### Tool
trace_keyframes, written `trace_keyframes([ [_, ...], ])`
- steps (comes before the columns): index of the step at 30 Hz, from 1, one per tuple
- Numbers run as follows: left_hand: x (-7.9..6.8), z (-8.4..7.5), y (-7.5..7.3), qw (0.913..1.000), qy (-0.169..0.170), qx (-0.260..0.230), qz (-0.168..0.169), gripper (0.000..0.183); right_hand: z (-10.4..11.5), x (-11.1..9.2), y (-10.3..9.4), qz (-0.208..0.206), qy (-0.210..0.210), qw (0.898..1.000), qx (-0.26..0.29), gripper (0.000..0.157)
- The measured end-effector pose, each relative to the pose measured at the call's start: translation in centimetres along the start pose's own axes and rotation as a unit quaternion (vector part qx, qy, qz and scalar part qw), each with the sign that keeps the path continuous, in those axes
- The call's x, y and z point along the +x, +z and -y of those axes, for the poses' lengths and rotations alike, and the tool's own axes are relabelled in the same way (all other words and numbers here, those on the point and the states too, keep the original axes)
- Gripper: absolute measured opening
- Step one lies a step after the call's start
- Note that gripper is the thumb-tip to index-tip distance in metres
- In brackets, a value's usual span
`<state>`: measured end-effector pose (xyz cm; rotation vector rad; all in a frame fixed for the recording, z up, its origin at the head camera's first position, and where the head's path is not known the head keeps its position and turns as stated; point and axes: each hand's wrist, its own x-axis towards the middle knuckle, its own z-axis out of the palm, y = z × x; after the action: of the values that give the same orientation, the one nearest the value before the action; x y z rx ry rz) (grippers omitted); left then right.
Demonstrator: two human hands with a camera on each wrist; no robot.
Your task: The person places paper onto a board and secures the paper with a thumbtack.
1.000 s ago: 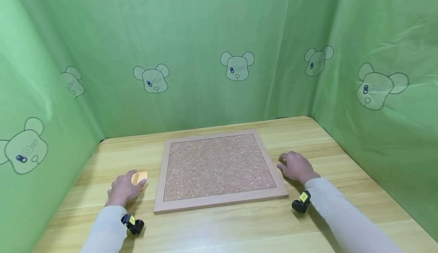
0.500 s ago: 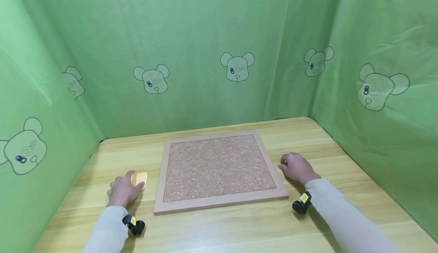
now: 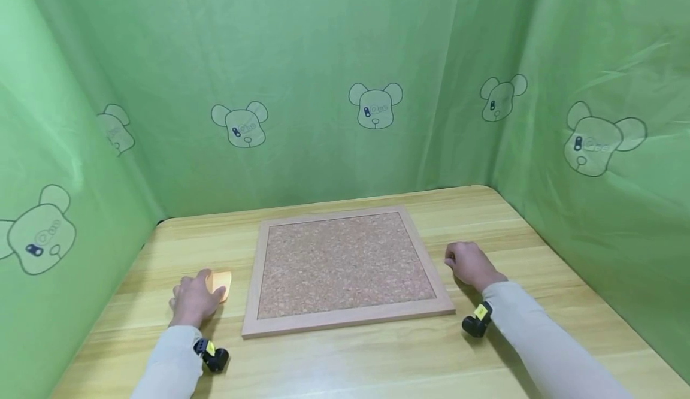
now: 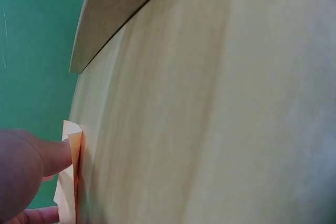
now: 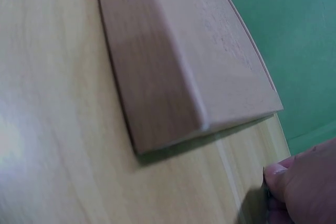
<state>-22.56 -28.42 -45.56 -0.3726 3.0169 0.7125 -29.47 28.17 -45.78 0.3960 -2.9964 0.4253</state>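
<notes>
At the left of the table, my left hand (image 3: 193, 299) grips a small orange sticky note (image 3: 223, 283) beside the cork board. The left wrist view shows the thumb on the near face of the sticky note (image 4: 68, 182), whose edge is folded over; fingers are behind it. The wood-framed cork board (image 3: 345, 261) lies flat in the middle. Just past its right side, my right hand (image 3: 470, 263) is low over the table, fingers curled inward. Its thumb and fingertips meet near the board's corner in the right wrist view, with nothing clearly visible in them.
The pale wooden table (image 3: 334, 363) carries the board. Green curtains (image 3: 323, 159) printed with bear heads enclose its back and both sides. A small black camera (image 3: 215, 358) sits on the left wrist, and another black camera (image 3: 475, 326) on the right.
The right hand's fingers have curled in, and it has shifted slightly away from the board. The left hand stays in place; the visible part of the sticky note has narrowed slightly.
</notes>
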Motion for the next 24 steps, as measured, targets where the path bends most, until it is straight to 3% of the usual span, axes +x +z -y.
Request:
trace_keyframes([
  [6, 0.22, -0.2, -0.07, 0.9996, 0.015, -0.019, -0.017, 0.064, 0.08, -0.07, -0.01, -0.004, -0.001, 1.0, -0.001, 0.014],
  [13, 0.39, -0.03, -0.4, 0.9962, 0.047, -0.027, -0.069, 0.056, -0.16, -0.12, -0.15, -0.004, -0.003, 1.0, -0.001, 0.013],
  [24, 0.39, 0.68, -0.8, 0.9934, 0.071, -0.04, -0.081, 0.056, -0.5, -0.5, -0.61, 0.005, 0.0, 1.0, -0.009, 0.013],
])
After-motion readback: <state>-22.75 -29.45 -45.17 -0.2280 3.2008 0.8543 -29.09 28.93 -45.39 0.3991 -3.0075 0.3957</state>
